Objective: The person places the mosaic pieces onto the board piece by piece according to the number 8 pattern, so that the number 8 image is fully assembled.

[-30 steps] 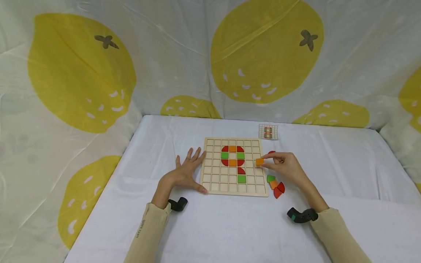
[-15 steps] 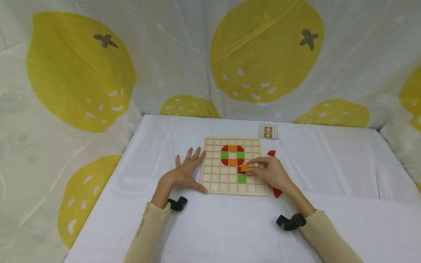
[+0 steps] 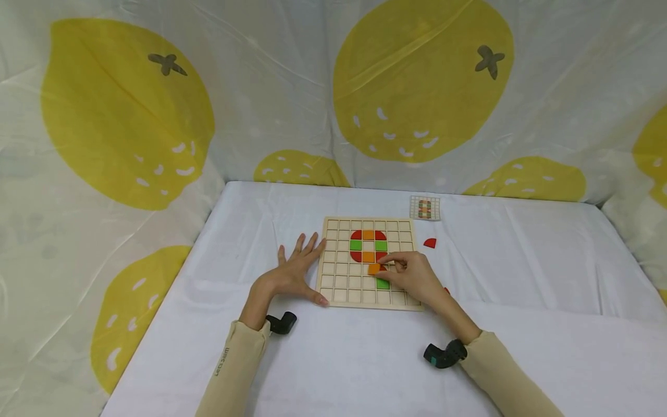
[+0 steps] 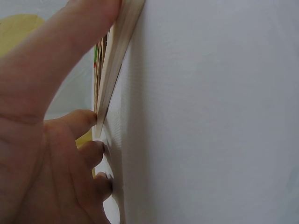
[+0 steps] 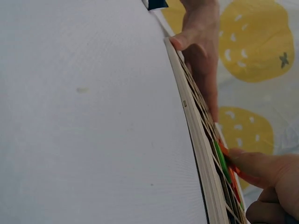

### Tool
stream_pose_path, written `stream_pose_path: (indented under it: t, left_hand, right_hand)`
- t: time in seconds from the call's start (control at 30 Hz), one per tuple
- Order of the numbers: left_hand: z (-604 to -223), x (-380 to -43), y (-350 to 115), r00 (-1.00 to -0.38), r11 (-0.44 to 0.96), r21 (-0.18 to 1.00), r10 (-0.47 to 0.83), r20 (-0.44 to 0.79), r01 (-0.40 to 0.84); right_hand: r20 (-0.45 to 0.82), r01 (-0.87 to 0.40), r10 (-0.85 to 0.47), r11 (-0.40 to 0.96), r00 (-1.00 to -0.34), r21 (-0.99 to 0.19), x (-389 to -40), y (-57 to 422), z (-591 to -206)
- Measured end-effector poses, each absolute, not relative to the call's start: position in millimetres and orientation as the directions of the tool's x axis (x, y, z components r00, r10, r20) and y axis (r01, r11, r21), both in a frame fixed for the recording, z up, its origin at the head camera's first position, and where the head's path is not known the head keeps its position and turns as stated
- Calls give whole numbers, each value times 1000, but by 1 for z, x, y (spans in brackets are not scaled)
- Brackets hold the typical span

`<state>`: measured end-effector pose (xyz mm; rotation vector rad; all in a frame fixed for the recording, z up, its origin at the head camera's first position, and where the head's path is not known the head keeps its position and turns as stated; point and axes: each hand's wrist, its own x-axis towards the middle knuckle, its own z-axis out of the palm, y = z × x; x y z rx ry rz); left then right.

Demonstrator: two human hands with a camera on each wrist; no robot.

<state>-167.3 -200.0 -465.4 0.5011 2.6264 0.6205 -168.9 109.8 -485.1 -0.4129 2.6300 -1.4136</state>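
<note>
A wooden grid board (image 3: 344,296) lies on the white cloth, with red, orange and green tiles forming a ring in its upper middle. My right hand (image 3: 417,278) pinches an orange square tile (image 3: 374,269) between thumb and index finger, just below the ring. Under those fingers a green square tile (image 3: 383,284) sits in a cell; the red tile above it is mostly hidden. At the board's left side, my left hand (image 3: 292,278) is spread, thumb and fingertips touching the edge. In the left wrist view the thumb (image 4: 70,42) meets the board's side.
A small pattern card (image 3: 424,208) lies behind the board's far right corner. One red quarter-round tile (image 3: 429,243) rests right of the board. Another red tile (image 3: 446,291) barely shows past my right wrist. Lemon-print cloth (image 3: 422,81) hangs behind the table.
My right hand has carried the orange tile leftward from the board's right edge to a spot below the ring. The left hand stays in place.
</note>
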Motion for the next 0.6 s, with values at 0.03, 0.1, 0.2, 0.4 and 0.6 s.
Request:
stream_pose_path:
  t: [0.03, 0.1, 0.2, 0.4, 0.6]
  left_hand:
    - [-465, -167, -200, -858, 838, 486, 422, -292, 247]
    - [-465, -167, -200, -858, 837, 489, 422, -292, 246]
    - [-465, -167, -200, -857, 835, 493, 423, -293, 244]
    - [-465, -167, -201, -858, 835, 492, 423, -291, 245]
    - [-465, -167, -201, -858, 831, 501, 424, -291, 241]
  right_hand:
    - [16, -178, -298, 528, -954, -830, -169, 109, -486]
    - [12, -174, -296, 528, -955, -831, -168, 108, -485]
    - [18, -178, -295, 526, -955, -832, -167, 109, -485]
    - [50, -216, -312, 525, -949, -823, -168, 107, -488]
    - [43, -224, -323, 549, -946, -806, -168, 104, -487]
